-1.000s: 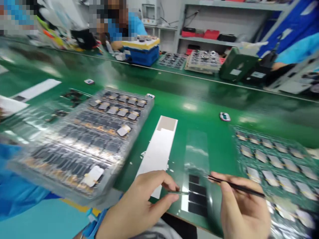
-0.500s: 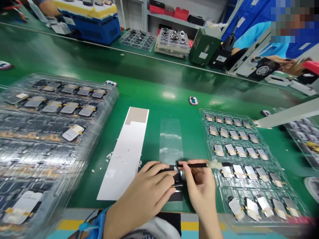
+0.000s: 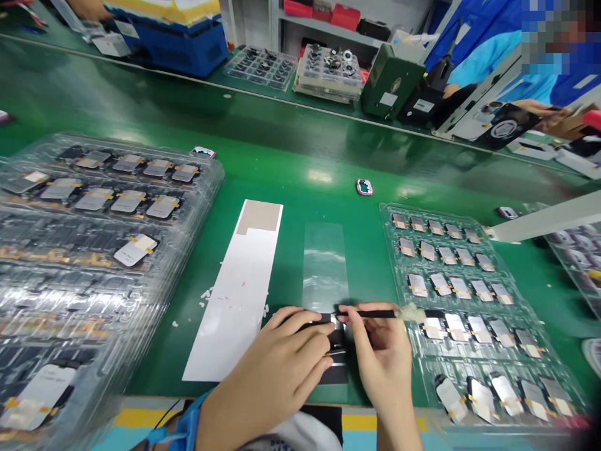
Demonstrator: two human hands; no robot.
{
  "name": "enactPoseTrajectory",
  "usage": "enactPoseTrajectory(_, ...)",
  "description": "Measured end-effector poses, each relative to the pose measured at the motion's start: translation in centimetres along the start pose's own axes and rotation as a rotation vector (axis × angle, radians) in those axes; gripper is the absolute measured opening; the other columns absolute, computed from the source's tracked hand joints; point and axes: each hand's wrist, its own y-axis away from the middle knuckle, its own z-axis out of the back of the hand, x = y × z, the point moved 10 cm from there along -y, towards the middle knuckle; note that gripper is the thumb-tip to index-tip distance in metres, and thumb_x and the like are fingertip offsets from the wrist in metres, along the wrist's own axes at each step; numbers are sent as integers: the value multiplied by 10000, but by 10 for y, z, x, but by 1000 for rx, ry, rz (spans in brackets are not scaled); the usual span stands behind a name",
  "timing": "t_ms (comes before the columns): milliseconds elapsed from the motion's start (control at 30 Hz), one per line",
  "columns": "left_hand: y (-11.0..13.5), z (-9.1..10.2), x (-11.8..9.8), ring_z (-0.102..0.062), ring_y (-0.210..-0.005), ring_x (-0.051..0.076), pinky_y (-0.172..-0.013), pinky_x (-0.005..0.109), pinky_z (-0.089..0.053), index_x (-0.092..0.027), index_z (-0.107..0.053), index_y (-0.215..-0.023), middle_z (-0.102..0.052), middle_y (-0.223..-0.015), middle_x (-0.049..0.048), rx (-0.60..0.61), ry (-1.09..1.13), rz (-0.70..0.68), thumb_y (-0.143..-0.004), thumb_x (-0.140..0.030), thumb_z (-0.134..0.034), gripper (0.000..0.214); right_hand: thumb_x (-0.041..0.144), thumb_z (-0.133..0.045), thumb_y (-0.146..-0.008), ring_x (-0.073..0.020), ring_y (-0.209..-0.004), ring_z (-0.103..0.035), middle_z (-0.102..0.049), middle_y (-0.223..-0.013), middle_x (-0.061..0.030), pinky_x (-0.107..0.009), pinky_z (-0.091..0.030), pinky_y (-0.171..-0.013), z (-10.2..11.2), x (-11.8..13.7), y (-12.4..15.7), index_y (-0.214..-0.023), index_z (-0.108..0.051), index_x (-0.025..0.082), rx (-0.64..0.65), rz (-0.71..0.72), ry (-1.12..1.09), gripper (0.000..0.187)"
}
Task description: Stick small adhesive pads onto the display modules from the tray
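Note:
My left hand (image 3: 286, 360) lies over black adhesive-like pieces (image 3: 334, 374) on a clear film strip (image 3: 325, 263), its fingers stretched across them; what lies under the fingertips is hidden. Between the thumb and fingers of my right hand (image 3: 382, 351) is a slim black tool (image 3: 373, 314), held level, its tip near the left fingertips. A wad of pale, clear tape is wrapped around the tool's shaft. I cannot tell whether it is tweezers or a blade. Left of my hands lies a white backing sheet (image 3: 235, 300) with a beige patch at its far end.
Stacked clear trays (image 3: 197, 232) of screen-like parts stand at left. Another clear tray (image 3: 469, 300) of small silver-backed parts lies at right. A small pink-edged frame (image 3: 364, 187) sits beyond the film. A white post (image 3: 539, 219) juts in. Across the bench, a person in blue works.
The view has shifted slightly. My right hand has moved a little to the right and down in the picture with the black tool; my left hand has hardly moved.

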Motion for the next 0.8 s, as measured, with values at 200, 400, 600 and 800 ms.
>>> enactPoseTrajectory(200, 1, 7, 2, -588, -1105, 245, -937, 429, -434, -195, -601, -972, -709, -1156, 32, -26, 96, 44, -975, -151, -533, 81, 251, -730, -855, -150, -720, -752, -754, -869, -50, -224, -612, -668, 12, -5, 0, -948, -571, 203, -80, -73, -128, 191)
enactPoseTrajectory(400, 14, 48, 24, -551, -741, 167, -671, 301, -449, -212, -501, -826, -577, -789, 8, -394, 240, 223, -961, -166, -519, 144, 299, -731, -858, -206, -701, -770, -776, -789, -44, -304, -650, -675, 10, -3, 8, -953, -555, 206, -141, -237, -479, 220)
enactPoseTrajectory(600, 18, 47, 33, -535, -621, 128, -585, 233, -432, -218, -465, -777, -534, -687, -37, -389, 227, 307, -923, -176, -565, 182, 237, -631, -929, -231, -796, -773, -782, -826, -34, -321, -665, -694, -21, 37, 18, -952, -527, 224, -116, -96, -510, 107)
enactPoseTrajectory(800, 15, 42, 38, -614, -662, 134, -610, 226, -476, -220, -543, -961, -650, -779, -22, -291, 241, 347, -929, -138, -514, 92, 113, -547, -940, -200, -855, -768, -750, -862, -11, -326, -674, -700, -36, 70, 23, -985, -501, 253, -118, 162, -439, 154)
